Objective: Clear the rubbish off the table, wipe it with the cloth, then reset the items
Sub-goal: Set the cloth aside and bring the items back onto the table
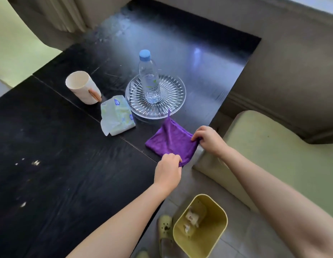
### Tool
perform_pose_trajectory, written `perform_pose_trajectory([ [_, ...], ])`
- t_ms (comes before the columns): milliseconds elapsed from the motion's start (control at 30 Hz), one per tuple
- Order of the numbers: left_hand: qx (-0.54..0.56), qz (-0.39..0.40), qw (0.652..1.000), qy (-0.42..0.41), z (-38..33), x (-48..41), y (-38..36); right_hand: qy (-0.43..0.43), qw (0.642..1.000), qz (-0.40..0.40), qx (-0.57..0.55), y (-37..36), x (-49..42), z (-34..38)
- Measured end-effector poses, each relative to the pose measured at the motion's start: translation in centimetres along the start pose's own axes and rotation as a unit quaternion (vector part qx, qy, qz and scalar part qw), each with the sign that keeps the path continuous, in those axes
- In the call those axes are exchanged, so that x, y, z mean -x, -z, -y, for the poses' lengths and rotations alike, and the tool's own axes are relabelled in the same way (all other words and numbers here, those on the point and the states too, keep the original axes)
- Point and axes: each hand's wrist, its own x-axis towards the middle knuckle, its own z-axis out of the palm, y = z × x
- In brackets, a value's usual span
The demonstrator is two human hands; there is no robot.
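- Dark wooden table (68,164) fills the head view, a pale sofa (273,146) to its right and a yellow bin (214,239) on the floor holding some scraps.
- Left hand (167,170) and right hand (208,140) each pinch a corner of the purple cloth (169,140), spread flat at the table's near edge.
- Clearing seems done; pale specks remain, so wiping looks barely begun.
- Cup (83,86), tissue pack (117,116) and the bottle (148,79) upright on the glass plate (173,101) await resetting.
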Motion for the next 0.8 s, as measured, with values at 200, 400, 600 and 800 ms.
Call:
perform_pose_trajectory([
  [200,0.079,0.051,0.996,-0.008,1.3,-1.1,1.6,-0.027,0.987,0.089,0.127,1.5,-1.8,1.6],
  [400,0.091,-0.24,0.947,0.196,8.3,-4.7,9.6,-0.062,0.997,-0.005,-0.043,3.4,-7.7,6.4],
  [600,0.256,-0.242,0.837,0.42,13.9,-8.1,13.1,-0.098,0.985,-0.046,-0.137,3.8,-14.4,12.3],
  [800,0.391,-0.164,0.797,0.43,15.2,-10.0,12.4,-0.1,0.952,-0.107,-0.27,3.0,-17.5,14.8],
])
